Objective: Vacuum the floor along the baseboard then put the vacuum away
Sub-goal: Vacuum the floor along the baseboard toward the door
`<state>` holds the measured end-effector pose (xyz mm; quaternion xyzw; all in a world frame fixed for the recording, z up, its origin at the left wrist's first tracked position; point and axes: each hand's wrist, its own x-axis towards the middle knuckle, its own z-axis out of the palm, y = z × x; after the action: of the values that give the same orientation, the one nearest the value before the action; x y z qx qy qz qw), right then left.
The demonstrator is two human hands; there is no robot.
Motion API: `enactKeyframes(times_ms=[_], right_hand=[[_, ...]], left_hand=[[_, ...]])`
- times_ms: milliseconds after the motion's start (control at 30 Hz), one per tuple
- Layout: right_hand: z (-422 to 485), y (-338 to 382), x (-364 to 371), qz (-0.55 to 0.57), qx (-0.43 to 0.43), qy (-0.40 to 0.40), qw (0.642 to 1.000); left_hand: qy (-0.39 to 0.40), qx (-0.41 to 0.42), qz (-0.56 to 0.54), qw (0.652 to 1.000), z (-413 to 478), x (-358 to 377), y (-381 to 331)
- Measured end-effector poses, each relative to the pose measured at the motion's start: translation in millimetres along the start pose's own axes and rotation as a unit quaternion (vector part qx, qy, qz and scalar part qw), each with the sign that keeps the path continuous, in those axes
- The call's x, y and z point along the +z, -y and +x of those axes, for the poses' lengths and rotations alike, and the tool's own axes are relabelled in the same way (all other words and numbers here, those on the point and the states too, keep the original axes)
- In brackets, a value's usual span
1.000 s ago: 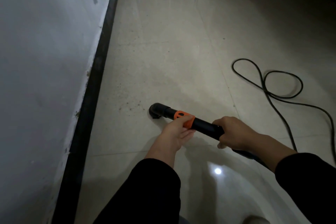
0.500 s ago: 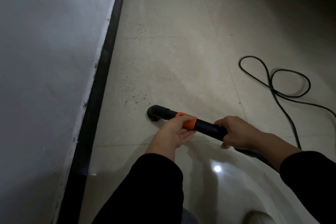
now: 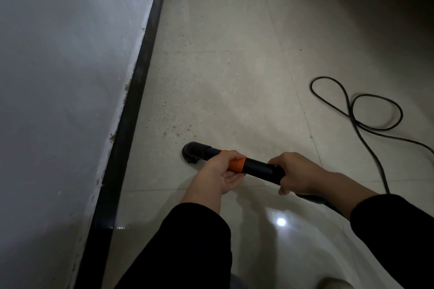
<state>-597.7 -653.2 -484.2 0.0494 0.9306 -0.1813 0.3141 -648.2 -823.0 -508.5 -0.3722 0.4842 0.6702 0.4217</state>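
A black vacuum wand [image 3: 258,166] with an orange collar [image 3: 236,164] lies low over the pale tiled floor. Its bent black nozzle [image 3: 191,151] points down onto the tile, a short way right of the black baseboard [image 3: 131,110]. My left hand [image 3: 218,172] grips the wand at the orange collar. My right hand [image 3: 298,172] grips the black tube further back. Dark crumbs and dust [image 3: 175,129] speckle the tile just beyond the nozzle. The wand's rear end is hidden behind my right arm.
A grey wall [image 3: 58,77] rises left of the baseboard. A black power cord [image 3: 357,110] loops on the floor at the right and trails off the right edge. A bright light reflection [image 3: 281,222] shines on the glossy tile between my sleeves.
The nozzle has slid a little forward along the floor toward the dust patch. Both hands keep the same grip on the wand.
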Motion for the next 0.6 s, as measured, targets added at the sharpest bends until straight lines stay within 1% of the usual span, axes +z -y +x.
enactKeyframes(times_ms=[467, 600], right_hand=[[14, 22, 0, -0.032, -0.033, -0.003, 0.999], [20, 34, 1, -0.042, -0.047, 0.0, 0.998]], left_hand=[[-0.022, 0.01, -0.057, 0.998, -5, -15, -7], [-0.047, 0.029, -0.065, 0.996, -8, -24, -11]])
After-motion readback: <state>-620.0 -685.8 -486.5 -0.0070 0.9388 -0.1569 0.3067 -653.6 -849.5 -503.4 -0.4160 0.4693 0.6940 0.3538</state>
